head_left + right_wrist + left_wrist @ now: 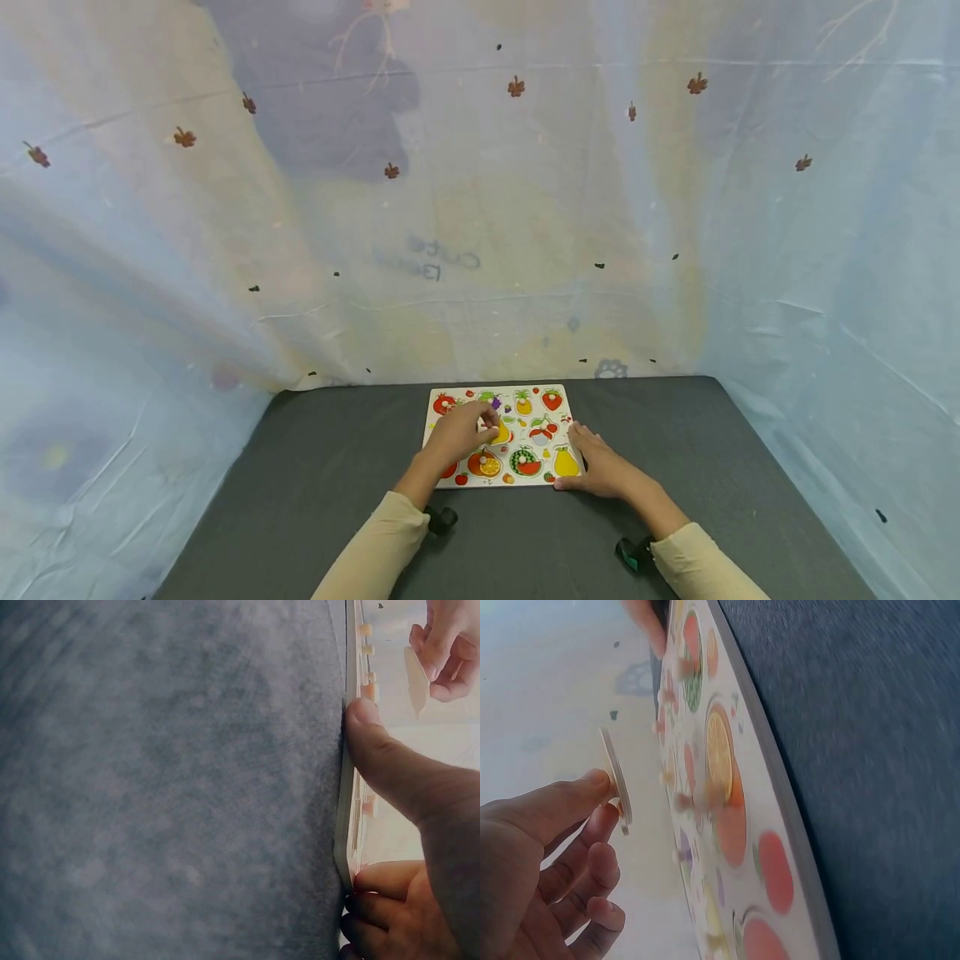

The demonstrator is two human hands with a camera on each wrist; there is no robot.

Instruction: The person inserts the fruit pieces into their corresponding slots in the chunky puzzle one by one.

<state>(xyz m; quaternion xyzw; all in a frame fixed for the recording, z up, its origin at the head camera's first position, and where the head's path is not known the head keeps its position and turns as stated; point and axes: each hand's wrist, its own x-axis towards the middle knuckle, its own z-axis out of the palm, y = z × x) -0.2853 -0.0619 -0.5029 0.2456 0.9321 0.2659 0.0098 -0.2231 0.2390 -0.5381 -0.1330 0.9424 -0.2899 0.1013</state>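
Note:
A white fruit peg puzzle board (pixel 517 481) lies on the dark table, printed with colourful fruit and carrying small knobs. Between thumb and fingertips, my left hand (pixel 459 433) pinches a thin wooden puzzle piece (pixel 616 776), raised off the board. The piece appears edge-on in the left wrist view, and its face looks yellow from the head. My right hand (pixel 606 468) holds the board's right side, thumb (pixel 366 712) at the near edge and fingers along the side. In the right wrist view, the left hand (pixel 450 656) shows beyond with the piece.
Dark grey cloth covers the table (pixel 337 483). A pale patterned curtain (pixel 480 208) hangs behind the table and along both sides. Several knobbed pieces sit in the board, including a watermelon (pixel 526 461) and an orange (pixel 484 463). Black straps (pixel 442 521) circle the wrists.

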